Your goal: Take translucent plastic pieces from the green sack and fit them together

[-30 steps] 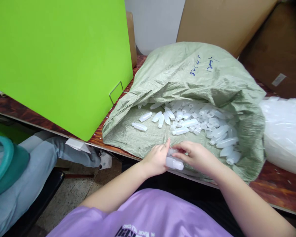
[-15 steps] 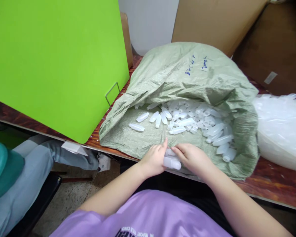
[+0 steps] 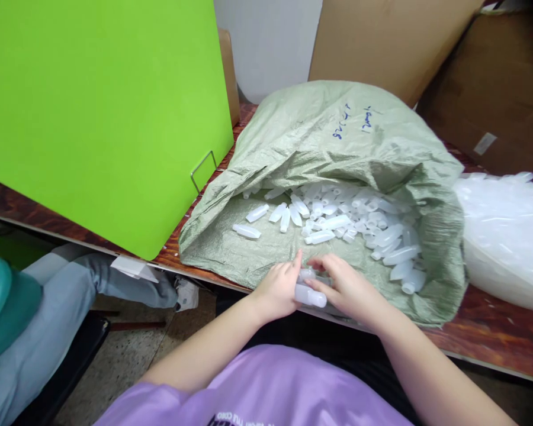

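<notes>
At the table's front edge, my left hand (image 3: 278, 290) is closed round a few small translucent white plastic bottles (image 3: 308, 296), their necks pointing right. My right hand (image 3: 349, 287) meets it from the right, fingers curled and the thumb against the necks. A bottle seems to lie between that thumb and the fingers, partly hidden. Just beyond both hands lies the open mouth of a pale green woven sack (image 3: 337, 130) with blue handwriting. Many more such bottles (image 3: 335, 222) are heaped inside, and several lie loose toward its left side.
A large bright green panel (image 3: 102, 118) with a wire handle stands at left. A clear bag of white pieces (image 3: 509, 236) sits on the wood-patterned table (image 3: 493, 331) at right. Cardboard boxes (image 3: 391, 47) stand behind. Another person's leg (image 3: 62, 307) and a teal basin (image 3: 9, 313) are at lower left.
My right hand's fingers have shifted and spread a little over the bottles, showing more of them. My left hand keeps its hold, and the sack stays put.
</notes>
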Demonstrator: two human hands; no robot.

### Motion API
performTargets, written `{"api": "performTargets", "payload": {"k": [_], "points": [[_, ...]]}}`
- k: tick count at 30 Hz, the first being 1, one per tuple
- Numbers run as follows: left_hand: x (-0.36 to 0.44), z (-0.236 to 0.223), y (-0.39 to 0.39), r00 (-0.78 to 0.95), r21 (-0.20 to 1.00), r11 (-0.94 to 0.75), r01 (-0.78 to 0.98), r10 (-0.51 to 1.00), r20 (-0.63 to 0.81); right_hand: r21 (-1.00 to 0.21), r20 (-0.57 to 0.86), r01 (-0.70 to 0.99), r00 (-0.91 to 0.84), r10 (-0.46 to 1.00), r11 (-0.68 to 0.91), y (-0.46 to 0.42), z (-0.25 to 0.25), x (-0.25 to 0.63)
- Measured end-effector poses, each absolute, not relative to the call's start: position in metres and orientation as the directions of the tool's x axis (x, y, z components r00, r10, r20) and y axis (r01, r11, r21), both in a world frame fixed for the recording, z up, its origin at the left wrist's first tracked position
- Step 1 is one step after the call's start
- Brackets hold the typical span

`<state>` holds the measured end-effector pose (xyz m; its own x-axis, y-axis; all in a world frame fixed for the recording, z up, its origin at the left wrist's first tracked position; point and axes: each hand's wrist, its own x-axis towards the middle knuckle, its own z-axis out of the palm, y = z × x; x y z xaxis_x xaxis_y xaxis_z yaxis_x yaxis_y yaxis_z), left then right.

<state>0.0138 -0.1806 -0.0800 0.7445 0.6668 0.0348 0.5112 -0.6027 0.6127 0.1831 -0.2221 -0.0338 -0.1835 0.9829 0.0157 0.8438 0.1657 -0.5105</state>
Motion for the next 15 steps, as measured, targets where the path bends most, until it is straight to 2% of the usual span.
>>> {"api": "performTargets", "payload": {"k": [3,5,10,14,15], "points": [[0.0141,-0.0814,-0.1802,0.76,0.598,-0.626,0.501,0.649,0.043,-0.448,-0.072,0.886,-0.17,0.983,0.12,-0.2224,-0.034,0.1828],[0.0146,-0.0812,-0.18,0.754,0.584,-0.629,0.513,0.656,0.044,-0.386,-0.069,0.919,-0.114,0.991,0.079,-0.2223,-0.0347,0.1825],[0.0156,-0.0791,-0.18,0.753,0.567,-0.63,0.53,0.657,0.026,-0.536,0.005,0.834,-0.154,0.988,0.132,-0.2232,-0.0372,0.1845],[0.016,-0.0793,-0.1794,0.757,0.562,-0.638,0.526,0.652,0.033,-0.405,-0.022,0.909,-0.115,0.993,0.097,-0.2217,-0.0395,0.1846],[0.016,-0.0794,-0.1793,0.753,0.566,-0.635,0.526,0.657,0.037,-0.406,-0.009,0.909,-0.107,0.994,0.094,-0.2216,-0.0399,0.185]]}}
